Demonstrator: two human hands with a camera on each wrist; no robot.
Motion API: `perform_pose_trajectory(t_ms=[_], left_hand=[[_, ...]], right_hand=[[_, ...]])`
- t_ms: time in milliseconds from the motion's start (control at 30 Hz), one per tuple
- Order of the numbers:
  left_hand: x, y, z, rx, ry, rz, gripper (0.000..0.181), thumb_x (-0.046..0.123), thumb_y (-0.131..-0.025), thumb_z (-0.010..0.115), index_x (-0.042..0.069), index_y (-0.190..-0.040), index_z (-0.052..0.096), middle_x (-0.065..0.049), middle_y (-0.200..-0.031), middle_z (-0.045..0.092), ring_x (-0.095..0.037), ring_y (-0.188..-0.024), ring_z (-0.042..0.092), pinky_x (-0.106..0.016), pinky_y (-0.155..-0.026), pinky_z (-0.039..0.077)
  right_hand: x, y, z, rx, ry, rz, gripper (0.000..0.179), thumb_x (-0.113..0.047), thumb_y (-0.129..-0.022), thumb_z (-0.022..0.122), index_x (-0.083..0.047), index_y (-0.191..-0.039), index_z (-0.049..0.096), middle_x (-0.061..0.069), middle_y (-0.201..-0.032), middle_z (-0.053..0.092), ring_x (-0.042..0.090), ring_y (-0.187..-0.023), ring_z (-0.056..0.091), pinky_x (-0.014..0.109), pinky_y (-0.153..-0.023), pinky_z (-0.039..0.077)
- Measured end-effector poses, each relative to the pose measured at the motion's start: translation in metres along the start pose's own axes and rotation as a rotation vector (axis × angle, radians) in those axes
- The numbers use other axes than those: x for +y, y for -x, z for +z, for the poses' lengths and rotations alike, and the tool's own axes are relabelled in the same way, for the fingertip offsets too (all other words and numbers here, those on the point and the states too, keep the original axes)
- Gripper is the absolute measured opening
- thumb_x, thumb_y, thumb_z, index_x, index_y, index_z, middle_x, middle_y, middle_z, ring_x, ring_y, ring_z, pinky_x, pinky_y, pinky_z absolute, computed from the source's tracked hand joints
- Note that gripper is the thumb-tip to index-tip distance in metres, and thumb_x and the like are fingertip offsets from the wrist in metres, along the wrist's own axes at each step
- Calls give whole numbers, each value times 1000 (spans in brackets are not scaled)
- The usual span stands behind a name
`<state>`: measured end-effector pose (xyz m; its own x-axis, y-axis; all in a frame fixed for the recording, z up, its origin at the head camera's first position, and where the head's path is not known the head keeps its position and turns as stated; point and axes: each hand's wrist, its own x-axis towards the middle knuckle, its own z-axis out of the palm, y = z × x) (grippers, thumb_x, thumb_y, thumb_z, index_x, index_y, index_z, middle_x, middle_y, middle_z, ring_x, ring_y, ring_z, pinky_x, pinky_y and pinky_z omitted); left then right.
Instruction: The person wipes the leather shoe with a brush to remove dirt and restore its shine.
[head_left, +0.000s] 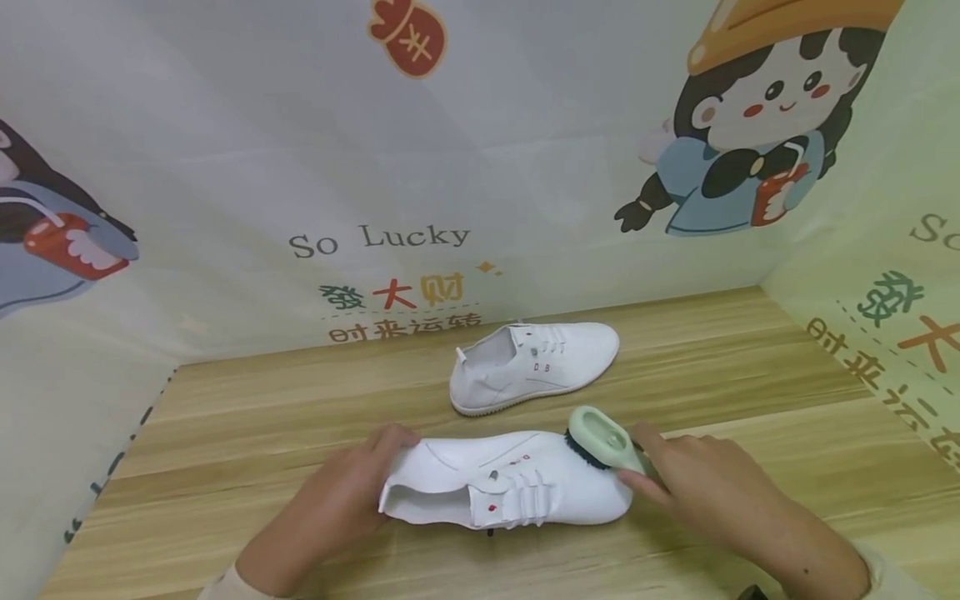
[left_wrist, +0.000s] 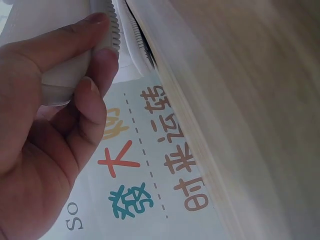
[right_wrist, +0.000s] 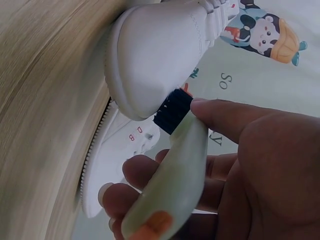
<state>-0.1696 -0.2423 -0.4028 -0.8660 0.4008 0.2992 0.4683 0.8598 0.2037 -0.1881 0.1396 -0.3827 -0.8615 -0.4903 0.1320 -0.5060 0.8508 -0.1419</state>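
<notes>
A white lace-up shoe (head_left: 585, 487) is tilted with its opening toward me, toe to the right. My left hand (head_left: 348, 483) grips its heel; in the left wrist view the thumb and fingers (left_wrist: 92, 102) pinch the heel at the sole's edge. My right hand (head_left: 705, 479) holds a pale green brush (head_left: 600, 435) by its handle. The dark bristles (right_wrist: 172, 111) touch the toe part of the shoe, on its far side. Behind it, a second white shoe (head_left: 577, 358) stands upright on the wooden table, toe to the right.
The wood-grain table (head_left: 247, 417) meets a printed cloth backdrop (head_left: 225, 167) at its back edge. Cloth walls with cartoon figures and lettering also rise at the left and right sides. A small dark object (head_left: 752, 592) shows at the bottom edge by the right forearm.
</notes>
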Motion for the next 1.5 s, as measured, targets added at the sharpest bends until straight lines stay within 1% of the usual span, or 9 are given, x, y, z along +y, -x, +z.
perform_pose_trajectory(t_ms=[100, 267, 467, 767, 1033, 1133, 1200, 1300, 1500], left_hand=[[-1, 1, 0, -9, 38, 27, 81, 6, -61, 93, 19, -131, 55, 1, -120, 66, -17, -98, 68, -38, -83, 57], [-4, 1, 0, -33, 39, 76, 96, 6, -61, 93, 27, -145, 51, 4, -125, 61, -18, -104, 67, -39, -83, 57], [-4, 0, 1, -46, 37, 70, 96, 9, -60, 95, 23, -144, 52, 2, -122, 60, -20, -102, 67, -40, -83, 57], [-1, 0, 0, -9, 11, 17, 91, 2, -59, 92, 24, -140, 55, 4, -118, 58, -15, -94, 65, -35, -75, 57], [1, -1, 3, -18, 86, 25, 95, 1, -57, 94, 23, -140, 54, 3, -118, 58, -18, -99, 65, -39, -83, 57], [2, -1, 5, -22, 133, 45, 91, 5, -61, 94, 23, -141, 53, 2, -121, 59, -17, -104, 65, -40, -88, 56], [2, -1, 7, -33, 166, 54, 89, 11, -65, 93, 22, -143, 52, 1, -125, 58, -17, -109, 64, -41, -91, 55], [2, 1, 7, -75, 218, 37, 95, 20, -65, 94, 20, -148, 46, -1, -135, 53, -20, -117, 61, -43, -97, 53], [5, 5, 5, -224, 281, -69, 117, 47, -63, 92, 35, -158, 24, 0, -153, 35, -20, -125, 55, -43, -101, 50]], right_hand=[[0, 0, 0, -6, -7, -1, 48, -45, -94, 65, -7, -122, 61, 2, -89, 73, 15, -73, 68, 38, -59, 53], [0, 0, 0, 6, -6, -5, 46, -45, -94, 65, -7, -121, 61, 2, -89, 72, 14, -73, 66, 38, -58, 52], [0, 0, -1, 5, -4, -1, 47, -44, -95, 64, -6, -122, 61, 3, -89, 73, 15, -73, 67, 38, -59, 53], [0, -2, -1, 18, 4, 10, 47, -44, -95, 64, -5, -121, 62, 2, -86, 72, 15, -70, 66, 38, -56, 51], [1, -1, 0, 21, 8, 12, 47, -44, -95, 65, -5, -121, 62, 2, -86, 71, 15, -70, 65, 38, -56, 51], [2, 0, -1, 22, 6, 21, 50, -44, -94, 65, -4, -124, 61, 3, -88, 72, 16, -71, 66, 39, -57, 51], [2, 0, -2, 26, 5, 22, 51, -44, -94, 65, -4, -126, 61, 3, -89, 72, 16, -71, 66, 39, -57, 51], [2, 0, -3, 35, 6, 10, 52, -44, -95, 65, -4, -127, 60, 2, -87, 72, 14, -70, 65, 38, -56, 51], [1, 0, -3, 42, 5, 6, 52, -45, -95, 64, -5, -128, 60, 2, -89, 73, 14, -71, 66, 38, -57, 51]])
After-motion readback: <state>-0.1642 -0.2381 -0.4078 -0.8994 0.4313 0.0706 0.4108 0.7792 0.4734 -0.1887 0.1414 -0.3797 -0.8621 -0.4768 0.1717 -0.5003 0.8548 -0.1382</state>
